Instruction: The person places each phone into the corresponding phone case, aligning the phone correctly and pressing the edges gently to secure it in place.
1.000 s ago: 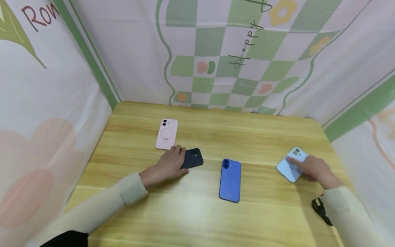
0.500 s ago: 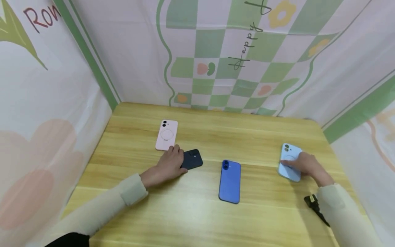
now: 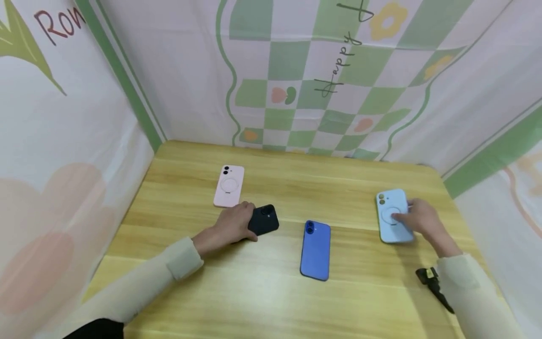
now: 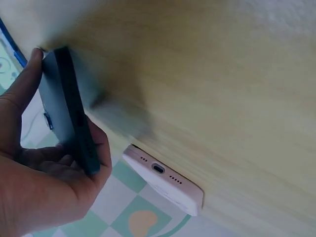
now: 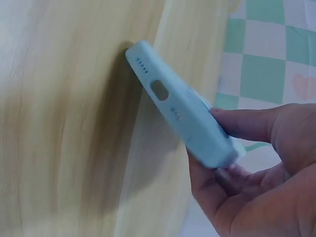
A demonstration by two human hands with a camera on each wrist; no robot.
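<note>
My left hand grips a black phone near the middle left of the table, thumb on one side edge and fingers curled round the other. In the left wrist view the black phone is tilted, its lower edge raised over the wood. My right hand pinches a light blue phone case by its right side, thumb on the ringed back. Tan shows through its port cutout in the right wrist view, where the case leans above its shadow.
A pink phone lies just beyond my left hand. Between the hands lies a blue phone, back up. A black strap-like item sits beside my right sleeve. Printed cloth hangs behind the wooden table.
My right hand has turned the light blue case more upright, moving it slightly left and up off the table. My left hand, staying in place, has tilted the black phone up.
</note>
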